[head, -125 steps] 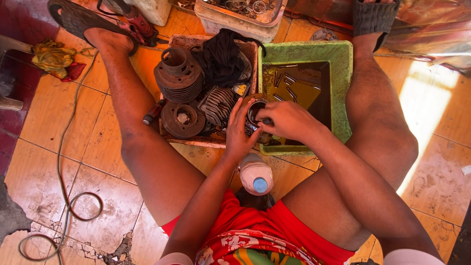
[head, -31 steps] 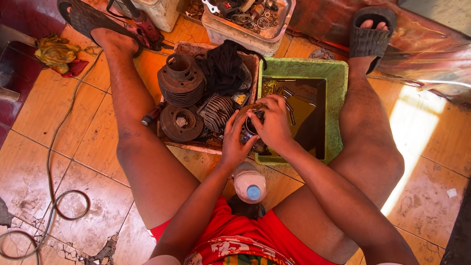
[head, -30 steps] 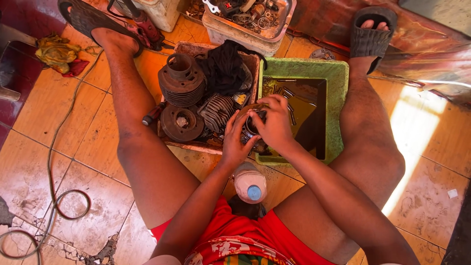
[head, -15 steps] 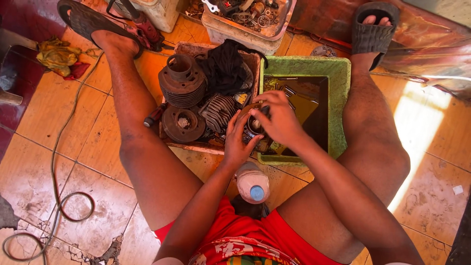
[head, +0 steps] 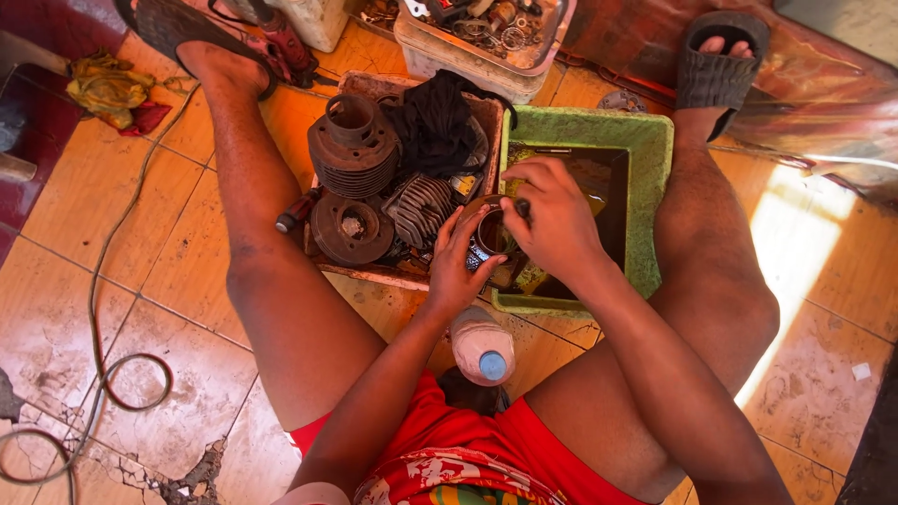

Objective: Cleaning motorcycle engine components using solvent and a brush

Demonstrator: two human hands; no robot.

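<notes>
Both hands point(head: 524, 234) around metal cylinder point(head: 491, 232)

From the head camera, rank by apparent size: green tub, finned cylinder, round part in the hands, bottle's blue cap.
1. Green tub
2. Finned cylinder
3. Round part, partly hidden by both hands, so unsure
4. Blue cap, nearer the camera yet smallest

A crate of engine parts point(head: 355, 159) is set left of a tub point(head: 655, 168); a bottle point(head: 482, 344) is placed just before both.
</notes>
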